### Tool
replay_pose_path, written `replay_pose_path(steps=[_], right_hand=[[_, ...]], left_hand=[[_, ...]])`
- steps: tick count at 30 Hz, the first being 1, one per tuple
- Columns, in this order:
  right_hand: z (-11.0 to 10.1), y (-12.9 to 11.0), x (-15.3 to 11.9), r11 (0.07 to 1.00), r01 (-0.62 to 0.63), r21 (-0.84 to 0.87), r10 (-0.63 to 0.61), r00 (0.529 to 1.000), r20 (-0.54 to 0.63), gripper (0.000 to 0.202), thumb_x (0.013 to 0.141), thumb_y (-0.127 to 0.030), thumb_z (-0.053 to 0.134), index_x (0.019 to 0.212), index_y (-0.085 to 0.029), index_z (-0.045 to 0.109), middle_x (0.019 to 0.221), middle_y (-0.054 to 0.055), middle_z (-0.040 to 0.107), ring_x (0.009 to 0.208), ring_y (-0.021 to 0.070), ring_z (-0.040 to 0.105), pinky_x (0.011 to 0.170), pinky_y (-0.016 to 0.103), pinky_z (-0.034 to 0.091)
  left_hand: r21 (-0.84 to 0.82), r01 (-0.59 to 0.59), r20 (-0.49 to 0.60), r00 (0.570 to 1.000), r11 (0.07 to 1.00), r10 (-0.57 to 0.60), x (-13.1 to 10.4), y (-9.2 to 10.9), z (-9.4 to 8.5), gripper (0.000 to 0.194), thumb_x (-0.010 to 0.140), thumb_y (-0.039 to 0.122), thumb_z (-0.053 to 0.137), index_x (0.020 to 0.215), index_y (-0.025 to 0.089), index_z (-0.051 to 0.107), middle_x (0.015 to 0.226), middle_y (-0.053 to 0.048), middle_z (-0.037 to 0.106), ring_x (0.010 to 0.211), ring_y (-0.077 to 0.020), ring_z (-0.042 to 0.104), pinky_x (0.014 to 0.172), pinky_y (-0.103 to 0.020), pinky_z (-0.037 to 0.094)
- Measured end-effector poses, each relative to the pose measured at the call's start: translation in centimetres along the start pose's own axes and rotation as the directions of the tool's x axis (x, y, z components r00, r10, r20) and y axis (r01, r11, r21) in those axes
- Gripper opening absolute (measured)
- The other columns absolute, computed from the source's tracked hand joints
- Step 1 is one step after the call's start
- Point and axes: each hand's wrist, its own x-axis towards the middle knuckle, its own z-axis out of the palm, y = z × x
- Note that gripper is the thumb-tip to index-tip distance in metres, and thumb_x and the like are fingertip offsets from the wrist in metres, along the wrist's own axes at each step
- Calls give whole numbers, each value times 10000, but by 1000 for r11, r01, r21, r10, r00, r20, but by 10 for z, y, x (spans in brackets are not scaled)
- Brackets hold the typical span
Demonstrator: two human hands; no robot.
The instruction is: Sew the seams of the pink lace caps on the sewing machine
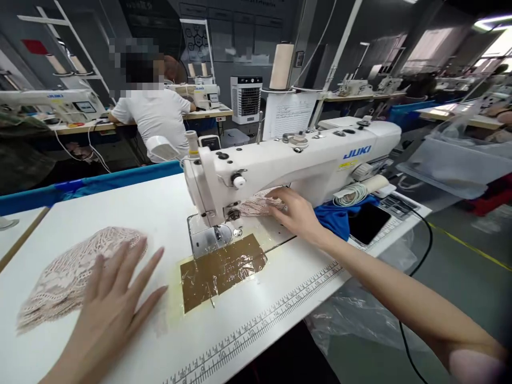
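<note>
A stack of pale pink lace pieces (76,266) lies on the white table left of the sewing machine (296,165). My left hand (112,298) is over the near right side of this stack, its fingers spread and slightly blurred. Under the machine's arm sits more pink lace (256,204). My right hand (298,213) reaches in there from the right, fingers curled onto the lace's right end; its fingertips are partly lost against the fabric. Beneath the needle area, the metal plate (208,237) carries no fabric. Brown tape (222,272) covers the tabletop in front of it.
A printed ruler strip (256,330) follows the table's front edge. Blue cloth (334,218), a black phone (368,221) and a coiled cord (351,195) lie at right. A thread cone (281,66) stands behind. A person in white (156,117) sits at another machine.
</note>
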Motion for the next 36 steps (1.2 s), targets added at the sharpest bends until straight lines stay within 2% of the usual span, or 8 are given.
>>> replay_pose_path(steps=[6,13,17,22,28,30,34,36], right_hand=[[5,-2,21,997,-67,50,65,997,47,111,861,-262,559,779,-194,590,886,53,631,859,204,587,717,292,435],[0,-25,-5,976,99,193,-134,976,173,69,861,-207,584,795,-189,596,853,21,649,782,154,590,746,284,448],[16,-64,-46,932,152,330,-286,868,406,101,901,-223,572,811,-181,593,825,18,642,711,133,577,649,259,452],[29,-109,-84,840,145,522,-445,735,511,51,900,-209,563,856,-188,578,863,8,635,769,125,584,706,249,464],[20,-114,-86,742,152,653,-614,547,570,57,907,-232,575,880,-198,612,895,18,661,848,148,613,803,275,476],[15,-107,-79,733,70,676,-586,570,576,62,915,-229,569,900,-200,621,954,21,668,860,137,621,807,258,486],[16,-90,-59,835,-82,544,-270,800,536,195,941,-257,522,1128,-231,570,1212,51,595,831,120,621,684,241,509],[22,-83,-47,917,-58,396,-175,831,528,316,915,-311,573,1220,-253,518,1236,51,566,748,120,602,635,265,497]], left_hand=[[-23,-253,43,966,967,254,40,44,25,618,946,364,420,1514,317,181,1569,-36,269,1447,-289,234,1202,-529,90],[-232,6,79,997,973,13,38,60,27,237,949,320,427,1111,293,598,1194,-35,643,1139,-258,564,1026,-491,321],[-271,90,226,974,958,-28,35,64,22,188,950,347,445,943,279,620,996,-14,679,949,-227,591,902,-455,323],[-300,153,311,949,941,-55,36,74,24,262,882,488,550,934,231,569,963,-20,641,932,-230,554,907,-437,307],[-397,214,399,916,892,-42,36,75,24,155,886,351,578,807,223,541,888,22,626,882,-195,557,905,-416,303],[-435,235,415,909,869,-38,36,74,23,151,901,322,555,792,221,533,877,32,625,868,-180,558,897,-407,306],[-427,257,400,914,867,-74,36,73,21,88,905,306,543,884,223,522,897,23,625,849,-178,565,907,-424,313],[-377,220,368,927,900,-73,35,74,21,150,876,340,591,928,221,517,930,6,622,874,-197,567,916,-443,313]])
